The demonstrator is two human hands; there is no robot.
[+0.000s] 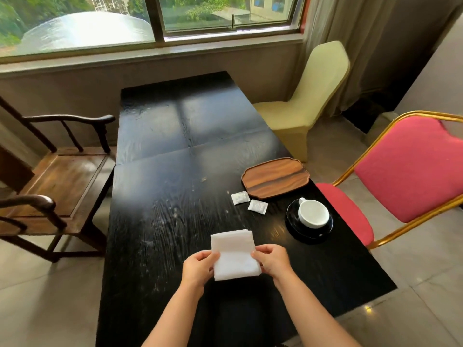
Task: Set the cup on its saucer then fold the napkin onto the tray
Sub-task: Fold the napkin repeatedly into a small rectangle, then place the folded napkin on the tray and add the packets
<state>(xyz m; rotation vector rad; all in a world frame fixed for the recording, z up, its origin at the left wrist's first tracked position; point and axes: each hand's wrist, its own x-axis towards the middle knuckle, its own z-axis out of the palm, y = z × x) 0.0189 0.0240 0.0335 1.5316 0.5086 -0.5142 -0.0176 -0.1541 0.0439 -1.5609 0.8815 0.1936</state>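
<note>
the left hand (199, 267) and the right hand (271, 261) each pinch one side of the napkin (234, 255) above the near part of the table (162, 221). it looks soft, light and floppy, so the edges are best to hold. it is white, folded, thick. the cup (313, 213) sits on the saucer (309, 234); the tray (275, 177) is bare.

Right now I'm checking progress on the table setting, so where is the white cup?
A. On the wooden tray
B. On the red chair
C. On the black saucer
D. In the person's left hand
C: the white cup sits on the black saucer, while the wooden tray lies bare and both hands hold the napkin.
</note>
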